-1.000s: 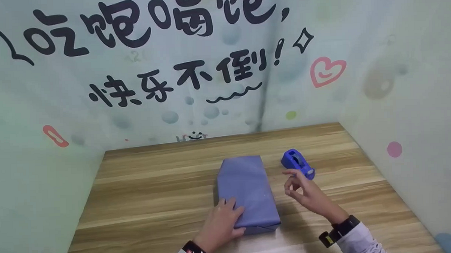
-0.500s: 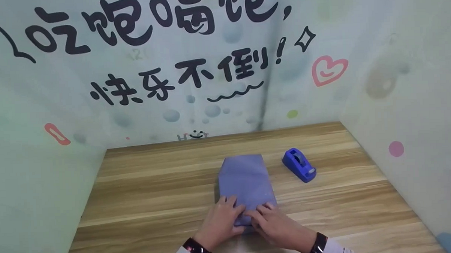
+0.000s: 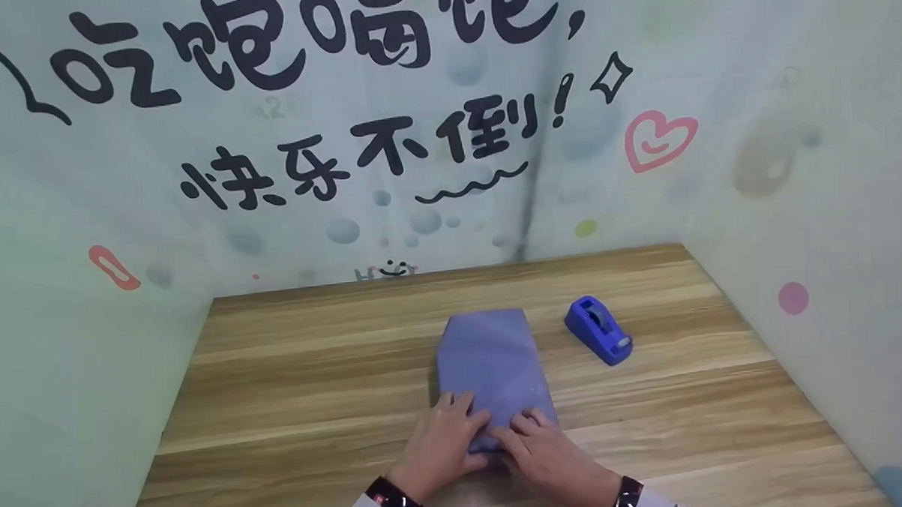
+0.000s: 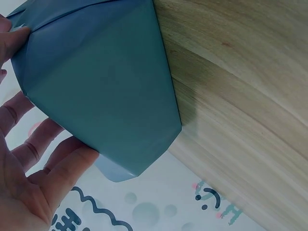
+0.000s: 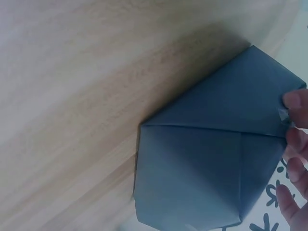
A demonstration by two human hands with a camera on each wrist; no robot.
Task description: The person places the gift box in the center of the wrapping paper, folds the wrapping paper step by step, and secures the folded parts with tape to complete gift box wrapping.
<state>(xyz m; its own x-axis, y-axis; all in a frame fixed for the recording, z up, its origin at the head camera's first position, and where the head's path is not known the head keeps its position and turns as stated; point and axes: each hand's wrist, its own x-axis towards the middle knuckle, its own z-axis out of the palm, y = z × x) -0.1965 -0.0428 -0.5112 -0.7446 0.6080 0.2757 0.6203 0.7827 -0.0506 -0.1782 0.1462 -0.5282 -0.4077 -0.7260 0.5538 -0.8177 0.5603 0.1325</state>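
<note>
- head view: a person's left hand and right hand rest side by side on the near end of a package wrapped in blue paper, which lies flat near the middle of a wooden table. the fingers of both hands lie mostly straight and press down on the paper; neither hand curls round the package. a blue tape dispenser stands on the table near the package's far right corner, apart from both hands. a dark band sits on each wrist. pale walls with black painted characters and a pink heart close in the table on three sides.
- left wrist view: the left hand shows at the lower left, its fingers stretched out and lying against the edge of the blue-wrapped package; the thumb tip touches the paper at the upper left. the package sits on the wooden table, with the painted wall below it in the frame.
- right wrist view: the folded end of the package fills the lower right, its flaps meeting in a triangular fold. the fingertips of the right hand touch the paper at the right edge, with a small bit of clear tape just beside them. whether the fingers pinch that tape or merely press it, the frame does not show. the table runs across the rest.
</note>
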